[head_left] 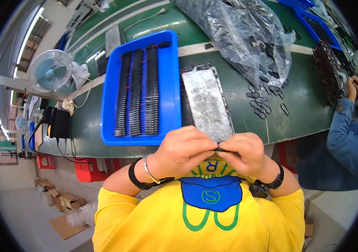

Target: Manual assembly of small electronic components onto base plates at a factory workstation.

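Green worktop (307,90) spreads across the head view. At its near edge the left hand (185,149) and right hand (246,152) meet, fingertips pinching a small dark piece (219,149) between them — perhaps for finer control. A blue tray (169,98) of black parts (136,92) and a pale metal block (207,101) lie just beyond, presumably for easy reach. Fingers cover most of the piece — its shape is unclear; the co-worker (347,132) is partly cut off.
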`<move>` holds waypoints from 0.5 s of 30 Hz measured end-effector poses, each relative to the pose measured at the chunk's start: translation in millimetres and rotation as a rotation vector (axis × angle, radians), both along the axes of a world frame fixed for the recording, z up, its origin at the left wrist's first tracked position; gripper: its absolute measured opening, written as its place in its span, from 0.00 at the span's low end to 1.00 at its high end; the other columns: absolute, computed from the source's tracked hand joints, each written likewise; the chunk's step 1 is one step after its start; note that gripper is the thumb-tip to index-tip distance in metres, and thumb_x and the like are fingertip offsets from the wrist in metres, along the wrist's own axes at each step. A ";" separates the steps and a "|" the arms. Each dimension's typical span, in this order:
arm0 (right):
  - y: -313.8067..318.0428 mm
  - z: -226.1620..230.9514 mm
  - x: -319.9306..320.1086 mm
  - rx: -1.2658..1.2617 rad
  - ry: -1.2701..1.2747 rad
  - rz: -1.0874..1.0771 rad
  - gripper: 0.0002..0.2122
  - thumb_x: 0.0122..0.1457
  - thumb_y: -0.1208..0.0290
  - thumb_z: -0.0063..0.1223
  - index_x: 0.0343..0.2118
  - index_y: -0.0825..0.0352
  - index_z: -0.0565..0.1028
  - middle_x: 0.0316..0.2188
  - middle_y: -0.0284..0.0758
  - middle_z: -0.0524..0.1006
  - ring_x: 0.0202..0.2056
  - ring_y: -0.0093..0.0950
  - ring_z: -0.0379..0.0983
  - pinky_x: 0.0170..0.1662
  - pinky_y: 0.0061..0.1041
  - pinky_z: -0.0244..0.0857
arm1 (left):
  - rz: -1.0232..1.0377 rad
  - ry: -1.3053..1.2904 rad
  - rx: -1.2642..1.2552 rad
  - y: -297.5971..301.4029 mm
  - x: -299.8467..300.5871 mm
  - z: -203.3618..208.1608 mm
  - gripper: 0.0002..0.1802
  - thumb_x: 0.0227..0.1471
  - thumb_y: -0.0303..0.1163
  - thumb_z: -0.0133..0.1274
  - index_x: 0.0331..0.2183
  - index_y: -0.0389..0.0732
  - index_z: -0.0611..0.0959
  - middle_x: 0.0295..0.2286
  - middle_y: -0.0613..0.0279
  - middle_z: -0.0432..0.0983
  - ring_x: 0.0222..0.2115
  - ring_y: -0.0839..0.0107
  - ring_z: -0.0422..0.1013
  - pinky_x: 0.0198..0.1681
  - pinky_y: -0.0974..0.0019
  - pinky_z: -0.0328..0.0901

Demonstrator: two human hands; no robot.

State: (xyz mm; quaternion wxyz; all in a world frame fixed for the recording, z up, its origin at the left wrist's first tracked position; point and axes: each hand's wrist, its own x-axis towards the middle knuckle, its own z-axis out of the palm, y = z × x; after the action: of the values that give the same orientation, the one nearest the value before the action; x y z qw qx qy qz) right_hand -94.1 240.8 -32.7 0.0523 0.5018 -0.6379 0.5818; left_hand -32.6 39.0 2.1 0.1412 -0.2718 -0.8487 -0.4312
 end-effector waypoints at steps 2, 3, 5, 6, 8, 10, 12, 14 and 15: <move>-2.1 4.1 2.3 0.038 0.001 0.001 0.10 0.48 0.82 0.59 0.35 0.71 0.75 0.22 0.36 0.76 0.20 0.28 0.73 0.24 0.23 0.65 | -0.004 0.029 -0.070 -5.2 -1.6 11.1 0.10 0.39 0.22 0.62 0.30 0.36 0.82 0.24 0.58 0.77 0.23 0.64 0.73 0.27 0.65 0.66; -4.6 4.6 3.8 0.028 0.012 0.004 0.10 0.48 0.82 0.59 0.35 0.71 0.75 0.22 0.36 0.76 0.20 0.28 0.73 0.24 0.23 0.65 | -0.012 0.005 -0.144 -9.1 -4.4 19.5 0.10 0.39 0.23 0.62 0.30 0.37 0.82 0.24 0.58 0.77 0.23 0.64 0.73 0.27 0.66 0.67; -9.0 6.0 8.5 0.023 -0.217 -0.023 0.11 0.49 0.84 0.57 0.37 0.73 0.74 0.22 0.37 0.76 0.21 0.27 0.74 0.25 0.22 0.66 | -0.030 -0.043 -0.288 -18.2 -11.1 34.5 0.09 0.39 0.24 0.62 0.29 0.38 0.83 0.24 0.58 0.77 0.23 0.64 0.73 0.27 0.66 0.67; -10.2 6.2 8.2 0.022 -0.333 -0.039 0.11 0.49 0.85 0.56 0.38 0.73 0.74 0.22 0.37 0.76 0.22 0.26 0.74 0.26 0.22 0.67 | 0.019 -0.071 -0.268 -27.1 -19.2 37.1 0.08 0.40 0.25 0.63 0.28 0.38 0.83 0.23 0.58 0.77 0.23 0.65 0.73 0.28 0.66 0.67; -6.3 6.4 2.6 0.037 -0.354 -0.067 0.12 0.50 0.85 0.56 0.39 0.74 0.73 0.22 0.37 0.77 0.22 0.25 0.74 0.27 0.21 0.67 | 0.205 -0.159 -0.235 -51.5 -42.8 42.3 0.07 0.41 0.27 0.62 0.29 0.39 0.83 0.24 0.57 0.77 0.25 0.63 0.74 0.29 0.66 0.68; 2.0 4.3 -3.2 0.078 -0.418 -0.119 0.13 0.50 0.85 0.55 0.41 0.74 0.73 0.23 0.38 0.77 0.23 0.24 0.75 0.29 0.20 0.68 | 0.411 -0.261 -0.212 -81.9 -78.0 40.6 0.07 0.43 0.28 0.61 0.29 0.39 0.84 0.26 0.55 0.78 0.28 0.60 0.75 0.31 0.66 0.69; 9.2 -0.7 -5.0 0.091 -0.378 -0.139 0.13 0.50 0.85 0.55 0.41 0.73 0.73 0.23 0.38 0.77 0.23 0.25 0.74 0.28 0.20 0.68 | 0.535 -0.246 -0.284 -118.9 -116.2 25.5 0.08 0.43 0.30 0.61 0.29 0.39 0.84 0.26 0.54 0.79 0.29 0.60 0.76 0.33 0.65 0.69; 16.6 -5.4 -6.6 0.131 -0.316 -0.204 0.12 0.50 0.84 0.56 0.40 0.71 0.74 0.24 0.37 0.77 0.22 0.26 0.74 0.27 0.20 0.67 | 0.572 -0.182 -0.359 -142.8 -151.1 5.2 0.08 0.42 0.31 0.61 0.29 0.40 0.84 0.26 0.54 0.79 0.30 0.60 0.76 0.33 0.64 0.69; 20.1 -4.8 -7.1 0.129 -0.308 -0.204 0.12 0.50 0.84 0.56 0.40 0.71 0.74 0.24 0.37 0.77 0.22 0.26 0.74 0.27 0.20 0.67 | 0.595 -0.204 -0.459 -151.7 -164.5 -2.8 0.08 0.42 0.32 0.60 0.29 0.42 0.84 0.27 0.55 0.79 0.31 0.59 0.76 0.34 0.62 0.69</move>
State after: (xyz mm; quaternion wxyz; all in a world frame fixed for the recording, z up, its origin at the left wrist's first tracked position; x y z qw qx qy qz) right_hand -101.2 260.9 -37.5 -0.0192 0.3419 -0.7219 0.6013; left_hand -197.1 -112.7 -0.7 0.1106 0.0059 -0.9746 -0.1949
